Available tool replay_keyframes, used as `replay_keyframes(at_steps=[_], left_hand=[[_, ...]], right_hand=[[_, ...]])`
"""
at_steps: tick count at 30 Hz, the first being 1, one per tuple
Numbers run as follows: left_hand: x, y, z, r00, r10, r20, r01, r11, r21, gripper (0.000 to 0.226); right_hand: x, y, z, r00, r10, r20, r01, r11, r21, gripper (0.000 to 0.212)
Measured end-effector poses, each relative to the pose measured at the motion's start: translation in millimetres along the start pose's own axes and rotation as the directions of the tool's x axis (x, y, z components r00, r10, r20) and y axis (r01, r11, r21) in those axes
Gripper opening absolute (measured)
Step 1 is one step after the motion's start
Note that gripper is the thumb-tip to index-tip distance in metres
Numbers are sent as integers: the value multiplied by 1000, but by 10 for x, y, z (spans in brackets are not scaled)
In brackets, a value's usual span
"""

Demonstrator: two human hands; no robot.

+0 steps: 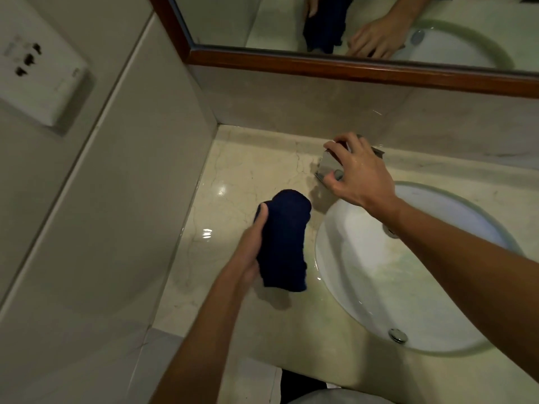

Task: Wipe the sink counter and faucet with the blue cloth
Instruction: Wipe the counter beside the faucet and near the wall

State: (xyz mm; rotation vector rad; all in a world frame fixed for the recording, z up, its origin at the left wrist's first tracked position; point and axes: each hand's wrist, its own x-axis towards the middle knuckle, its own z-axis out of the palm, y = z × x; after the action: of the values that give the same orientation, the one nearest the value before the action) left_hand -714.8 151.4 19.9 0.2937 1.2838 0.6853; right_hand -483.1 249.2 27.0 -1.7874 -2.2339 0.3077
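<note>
Marble-veined cream counter [242, 170] fills the middle of the frame, its wet surface catching spots of light at centre left. Pale wall panels run down the left side, with a white socket plate [38, 68] in the upper left corner. A wood-framed mirror [350, 68] crosses the top right and reflects both hands and the cloth. At lower right, a white oval sink basin [364, 272] is set into the counter, with a round metal fitting [397, 335] near its lower rim and the drain [390, 230] partly behind the right forearm.

Just left of the basin, the blue cloth [284, 240], a dark navy bundle, is held above the counter, its shadow falling below it. The left hand [250, 252] grasps the cloth along its left side, thumb pressed against the upper end.

Above the basin's upper left rim, the right hand [357, 170] reaches to the chrome faucet [329, 164] at the back of the counter, fingers curled over its top and thumb against its front.
</note>
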Motion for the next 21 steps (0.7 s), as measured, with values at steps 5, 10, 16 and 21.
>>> replay_keyframes(at_steps=[5,10,16,21], left_hand=[[-116,479,-163,985,140,102,-173,831,529,48],[-416,997,-5,923,252,291,-383,680,625,36],[-53,1367,-257,892,428,147,-242,176,954,49],[360,597,-497,789,601,129,-115,-63,991,63]], right_hand=[[10,3,7,1000,-1,-2,1,1000,-7,55],[2,3,-10,1000,4,7,-4,1000,-5,56],[4,28,-2,1000,5,10,-5,1000,-5,56],[7,41,11,1000,-3,2,3,1000,-12,56]])
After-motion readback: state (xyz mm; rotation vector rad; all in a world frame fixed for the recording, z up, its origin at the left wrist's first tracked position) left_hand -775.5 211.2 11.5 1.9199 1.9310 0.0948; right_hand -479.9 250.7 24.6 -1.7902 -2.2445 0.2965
